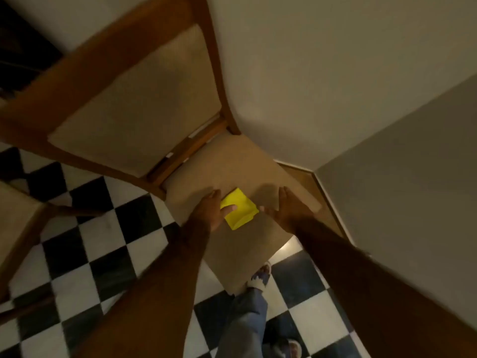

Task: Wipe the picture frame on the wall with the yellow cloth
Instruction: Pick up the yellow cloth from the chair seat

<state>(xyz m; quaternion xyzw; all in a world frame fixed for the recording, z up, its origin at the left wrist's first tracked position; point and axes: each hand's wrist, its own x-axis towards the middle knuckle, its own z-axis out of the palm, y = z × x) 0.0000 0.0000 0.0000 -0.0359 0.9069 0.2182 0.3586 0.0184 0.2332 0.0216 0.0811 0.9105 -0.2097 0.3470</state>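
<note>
Yellow cloth (239,209), one, two hands beside

wood chair (108,60) w/ matt fabric seat (232,166), yellow cloth (240,209), glossy tile floor (108,244).

The chair seat (232,171) lies open far of the yellow cloth (238,209); the chair back (134,107) (far left) and wall (335,73) hem it in.
</note>
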